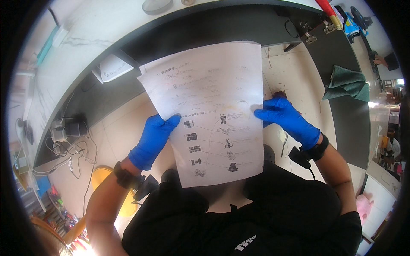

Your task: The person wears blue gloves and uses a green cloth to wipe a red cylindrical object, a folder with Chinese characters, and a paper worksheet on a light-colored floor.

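Before me I hold up printed paper sheets, at least two by the doubled upper left corner, with text, small flags, animal pictures and drawn lines between them. My left hand, in a blue glove, pinches the left edge with the thumb on the front. On the right edge is my right hand, gloved likewise, thumb in front and fingers partly hidden behind the paper. Both wrists wear black straps with small black devices.
A marble-patterned counter curves around the front, with a round clear dish on it. A green cloth lies on the dark ledge at right. Cables and adapters are at left, beside a yellow stool. Another person's hand shows far right.
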The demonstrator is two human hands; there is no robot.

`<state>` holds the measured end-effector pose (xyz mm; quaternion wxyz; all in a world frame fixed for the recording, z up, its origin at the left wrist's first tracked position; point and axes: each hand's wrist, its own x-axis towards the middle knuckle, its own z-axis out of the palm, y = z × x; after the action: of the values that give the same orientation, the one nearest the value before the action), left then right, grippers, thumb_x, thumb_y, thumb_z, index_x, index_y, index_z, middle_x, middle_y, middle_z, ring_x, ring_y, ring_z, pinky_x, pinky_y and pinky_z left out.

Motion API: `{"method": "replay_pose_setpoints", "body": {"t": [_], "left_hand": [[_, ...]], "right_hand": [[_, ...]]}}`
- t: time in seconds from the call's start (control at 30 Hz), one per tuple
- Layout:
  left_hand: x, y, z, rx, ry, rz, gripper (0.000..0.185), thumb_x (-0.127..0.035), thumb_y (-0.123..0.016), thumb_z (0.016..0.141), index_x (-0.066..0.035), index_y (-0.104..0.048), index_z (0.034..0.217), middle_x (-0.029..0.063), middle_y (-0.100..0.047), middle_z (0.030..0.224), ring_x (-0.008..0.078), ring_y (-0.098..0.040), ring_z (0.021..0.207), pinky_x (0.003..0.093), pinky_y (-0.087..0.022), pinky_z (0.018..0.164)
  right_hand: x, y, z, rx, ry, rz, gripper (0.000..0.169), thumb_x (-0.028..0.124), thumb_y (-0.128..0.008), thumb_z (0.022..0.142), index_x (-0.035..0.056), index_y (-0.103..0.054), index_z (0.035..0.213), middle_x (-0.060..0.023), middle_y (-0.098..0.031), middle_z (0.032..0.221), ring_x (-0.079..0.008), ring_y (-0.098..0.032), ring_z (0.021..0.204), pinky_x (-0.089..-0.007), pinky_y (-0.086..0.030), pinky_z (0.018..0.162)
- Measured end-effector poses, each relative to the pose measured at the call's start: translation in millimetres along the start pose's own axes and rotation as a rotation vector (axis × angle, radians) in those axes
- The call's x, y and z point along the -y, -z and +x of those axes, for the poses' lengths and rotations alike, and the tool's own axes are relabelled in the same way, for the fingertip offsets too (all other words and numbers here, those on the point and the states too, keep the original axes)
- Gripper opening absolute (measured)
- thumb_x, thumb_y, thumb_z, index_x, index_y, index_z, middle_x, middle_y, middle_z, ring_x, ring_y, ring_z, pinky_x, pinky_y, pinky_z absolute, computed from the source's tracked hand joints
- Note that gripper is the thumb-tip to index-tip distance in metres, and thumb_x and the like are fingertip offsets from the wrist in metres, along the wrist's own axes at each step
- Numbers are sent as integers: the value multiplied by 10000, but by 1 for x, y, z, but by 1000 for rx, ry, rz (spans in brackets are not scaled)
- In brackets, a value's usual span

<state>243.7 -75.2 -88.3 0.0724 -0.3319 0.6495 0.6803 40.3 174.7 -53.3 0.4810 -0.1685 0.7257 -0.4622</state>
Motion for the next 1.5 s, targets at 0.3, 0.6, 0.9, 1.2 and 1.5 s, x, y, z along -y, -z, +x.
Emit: {"method": "replay_pose_setpoints", "body": {"t": [0.3, 0.6, 0.9, 1.2, 1.5], "left_hand": [[-8, -2, -4, -10, 1, 1, 293, -239, -532, 888, -12, -591, 1063, 99, -633, 966, 182, -587, 872, 288, -458, 788], [-2, -1, -5, -6, 7, -59, 311, -283, -531, 888, -13, -611, 1020, 102, -641, 928, 178, -589, 812, 273, -454, 744], [-17, -3, -15, 29, 68, 36, 325, -302, -541, 880, -10, -619, 999, 99, -638, 912, 162, -568, 836, 263, -432, 751], [-33, 14, -12, -193, -156, -154, 217, -256, -584, 859, -60, -634, 939, -3, -603, 807, 77, -512, 701, 209, -396, 641], [-23, 24, -2, -301, -325, -101, 122, -198, -620, 838, -82, -653, 826, -35, -569, 664, 32, -454, 576, 175, -360, 542]], "right_hand": [[-9, -2, 0, -100, 100, -157, 250, 185, -655, 801, 4, -650, 974, -130, -661, 835, -193, -640, 694, -294, -525, 650], [-10, -3, 0, -98, 105, -161, 235, 183, -653, 803, -5, -657, 944, -132, -661, 805, -198, -638, 677, -291, -523, 633], [-10, -2, -4, -84, 83, -193, 228, 168, -644, 807, -5, -654, 955, -122, -659, 818, -182, -631, 686, -273, -513, 639], [-22, -1, -7, 12, 43, -336, 206, 134, -657, 791, -14, -655, 935, -102, -658, 790, -140, -618, 673, -250, -505, 635], [-31, -3, -6, 38, 28, -354, 198, 110, -656, 792, -7, -650, 952, -103, -661, 807, -146, -626, 683, -254, -521, 644]]}}
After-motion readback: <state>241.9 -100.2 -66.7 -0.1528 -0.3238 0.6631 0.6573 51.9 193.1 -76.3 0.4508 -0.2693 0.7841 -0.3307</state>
